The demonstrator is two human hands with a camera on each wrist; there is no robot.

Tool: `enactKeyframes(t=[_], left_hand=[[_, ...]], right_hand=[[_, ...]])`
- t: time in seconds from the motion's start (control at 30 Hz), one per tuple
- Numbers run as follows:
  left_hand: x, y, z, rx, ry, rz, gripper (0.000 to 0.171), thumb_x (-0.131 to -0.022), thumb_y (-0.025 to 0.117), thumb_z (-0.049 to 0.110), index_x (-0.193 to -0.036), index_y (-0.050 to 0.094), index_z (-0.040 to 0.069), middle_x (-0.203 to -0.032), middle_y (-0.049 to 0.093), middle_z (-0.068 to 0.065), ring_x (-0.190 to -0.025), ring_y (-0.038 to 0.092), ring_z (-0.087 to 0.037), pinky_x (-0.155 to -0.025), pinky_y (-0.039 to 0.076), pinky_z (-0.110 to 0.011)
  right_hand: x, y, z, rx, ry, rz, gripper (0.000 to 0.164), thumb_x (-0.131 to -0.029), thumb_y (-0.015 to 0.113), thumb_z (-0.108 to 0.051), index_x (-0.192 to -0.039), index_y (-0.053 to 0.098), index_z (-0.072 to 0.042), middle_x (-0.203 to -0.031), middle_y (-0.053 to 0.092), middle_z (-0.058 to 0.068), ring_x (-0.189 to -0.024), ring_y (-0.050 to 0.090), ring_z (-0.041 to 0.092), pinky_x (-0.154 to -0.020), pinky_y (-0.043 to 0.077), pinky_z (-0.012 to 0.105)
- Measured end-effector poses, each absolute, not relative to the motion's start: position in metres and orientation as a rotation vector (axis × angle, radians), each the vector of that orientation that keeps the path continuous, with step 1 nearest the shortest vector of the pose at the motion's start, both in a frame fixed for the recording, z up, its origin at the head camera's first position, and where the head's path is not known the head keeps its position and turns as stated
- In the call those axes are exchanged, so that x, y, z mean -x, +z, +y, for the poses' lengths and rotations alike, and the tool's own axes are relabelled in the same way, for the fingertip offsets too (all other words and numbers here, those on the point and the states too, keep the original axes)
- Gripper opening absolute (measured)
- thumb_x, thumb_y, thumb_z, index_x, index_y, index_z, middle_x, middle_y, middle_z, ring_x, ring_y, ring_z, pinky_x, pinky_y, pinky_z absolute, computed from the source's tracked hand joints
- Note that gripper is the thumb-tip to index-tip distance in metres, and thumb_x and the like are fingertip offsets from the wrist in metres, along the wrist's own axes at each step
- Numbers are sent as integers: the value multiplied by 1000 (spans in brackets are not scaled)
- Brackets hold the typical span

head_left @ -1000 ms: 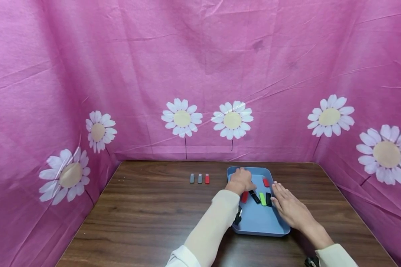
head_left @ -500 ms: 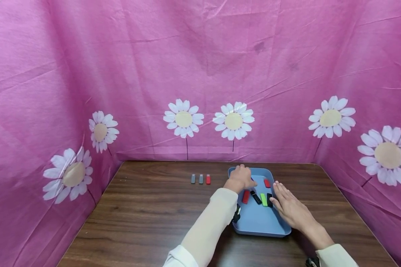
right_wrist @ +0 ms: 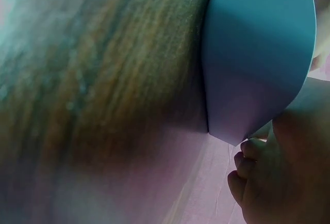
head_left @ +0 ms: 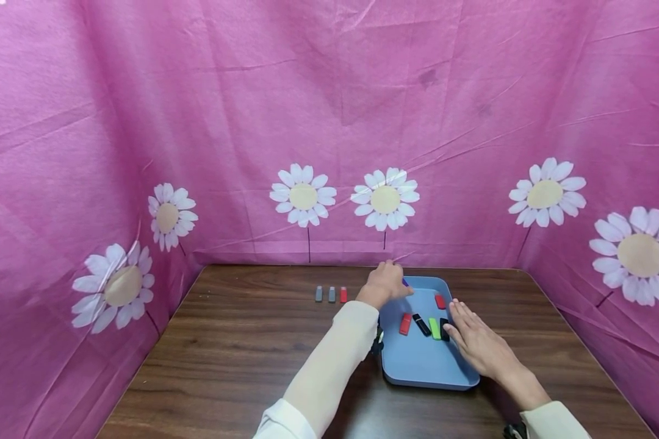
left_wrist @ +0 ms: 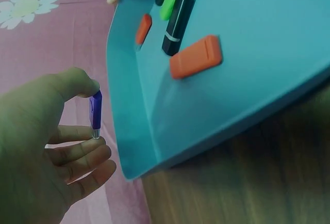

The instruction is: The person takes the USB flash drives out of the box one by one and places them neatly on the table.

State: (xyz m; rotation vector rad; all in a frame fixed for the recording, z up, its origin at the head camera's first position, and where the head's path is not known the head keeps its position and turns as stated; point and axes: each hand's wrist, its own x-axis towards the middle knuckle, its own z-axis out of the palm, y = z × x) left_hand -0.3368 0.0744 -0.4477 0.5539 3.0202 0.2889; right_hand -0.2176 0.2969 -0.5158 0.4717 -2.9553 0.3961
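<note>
While left hand (head_left: 385, 284) clamps purple stick (left_wrist: 95, 110) between thumb and fingers near far left corner of tray (head_left: 417, 369), right hand (head_left: 480, 344) lies along its right side, fingers straight. Inside: two red sticks (head_left: 405, 324), two black sticks (head_left: 421, 325), green stick (head_left: 435, 328). Left, on worktop (head_left: 241, 341): two grey sticks (head_left: 319, 294), third red stick (head_left: 343, 295).

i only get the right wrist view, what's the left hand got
Observer: The left hand pinches a purple USB stick.
Operator: and what's in the tray
Observer: In the blue tray I see two red sticks, two black sticks and a green stick.
Operator: any outside it
Observer: Yes, two grey sticks and another red stick lie in a row on the table, left of the tray.
</note>
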Motion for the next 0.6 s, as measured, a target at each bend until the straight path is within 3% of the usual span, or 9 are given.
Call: enactKeyframes(t=[0.6], left_hand=[[355, -431, 24, -571, 358, 3054, 65, -99, 72, 50, -146, 61, 6, -144, 61, -9, -124, 60, -20, -110, 54, -37]], right_hand=[[220, -521, 296, -485, 400, -2911, 62, -115, 44, -33, -157, 39, 13, -165, 36, 33, -153, 36, 52, -120, 36, 66]])
